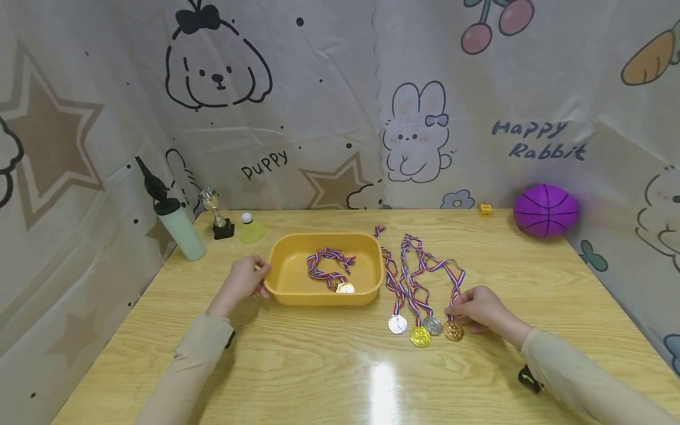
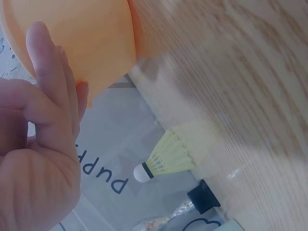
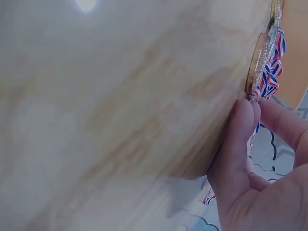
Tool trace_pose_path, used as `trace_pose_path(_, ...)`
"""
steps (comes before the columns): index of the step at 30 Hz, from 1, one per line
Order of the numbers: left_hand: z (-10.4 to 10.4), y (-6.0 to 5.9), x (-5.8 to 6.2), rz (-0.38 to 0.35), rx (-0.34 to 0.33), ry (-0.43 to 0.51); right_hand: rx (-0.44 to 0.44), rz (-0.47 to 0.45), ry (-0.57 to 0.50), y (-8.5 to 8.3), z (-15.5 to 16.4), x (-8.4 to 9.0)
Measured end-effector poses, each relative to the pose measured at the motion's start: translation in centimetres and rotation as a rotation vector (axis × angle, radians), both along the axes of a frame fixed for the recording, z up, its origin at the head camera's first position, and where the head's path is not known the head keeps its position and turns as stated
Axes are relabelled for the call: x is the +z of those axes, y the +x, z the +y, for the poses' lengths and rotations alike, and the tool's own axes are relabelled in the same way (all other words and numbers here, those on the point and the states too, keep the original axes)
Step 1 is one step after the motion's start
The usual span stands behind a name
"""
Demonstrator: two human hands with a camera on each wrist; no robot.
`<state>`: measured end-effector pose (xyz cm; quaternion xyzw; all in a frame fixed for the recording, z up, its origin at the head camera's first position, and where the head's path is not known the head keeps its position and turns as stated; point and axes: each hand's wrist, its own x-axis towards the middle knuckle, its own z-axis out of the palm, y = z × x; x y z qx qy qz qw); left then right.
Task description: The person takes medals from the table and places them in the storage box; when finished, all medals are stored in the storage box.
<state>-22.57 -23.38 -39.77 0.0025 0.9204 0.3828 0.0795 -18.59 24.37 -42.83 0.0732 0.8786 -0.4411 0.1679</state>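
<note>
On the left, my left hand [image 1: 245, 278] touches the end of a yellow plastic basin [image 1: 324, 299]; in the left wrist view its fairly straight fingers [image 2: 50, 72] lie along the outer wall. Inside the basin is a gold medal [image 1: 345, 288] with a red, white and blue ribbon [image 1: 313, 271]. My right hand [image 1: 484, 308] pinches the ribbon just above a bronze medal [image 1: 453, 330] between thumb and forefinger. Beside it on the table lie a silver medal [image 1: 397, 324], a gold-coloured medal [image 1: 419, 336] and another silver medal [image 1: 432, 325], their ribbons stretching away behind.
Along the back left stand a pale green bottle [image 1: 182, 230], a small trophy cup [image 1: 223, 228] and a yellow shuttlecock [image 1: 251, 229]. A yellow die [image 1: 485, 210] and a purple ball [image 1: 546, 211] sit at the back right. A printed curtain [image 1: 329, 71] encloses the wooden table [image 1: 297, 366].
</note>
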Motion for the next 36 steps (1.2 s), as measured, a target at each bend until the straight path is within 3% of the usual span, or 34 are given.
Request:
trace_pose_path(17,0.09,0.27,-0.07,0.009,0.0,-0.001,0.036,0.011,-0.045,0.05,0.14,-0.09)
trace_pose_path(23,0.15,0.13,0.07,0.009,-0.003,-0.004,0.083,0.077,-0.058,0.24,0.33,0.01)
trace_pose_path(30,0.14,0.14,0.02,0.006,-0.004,0.004,0.074,0.091,-0.13,0.36,0.56,0.06)
trace_pose_path(36,0.07,0.1,-0.15,0.014,0.001,0.007,0.082,0.04,-0.258,0.22,0.75,-0.27)
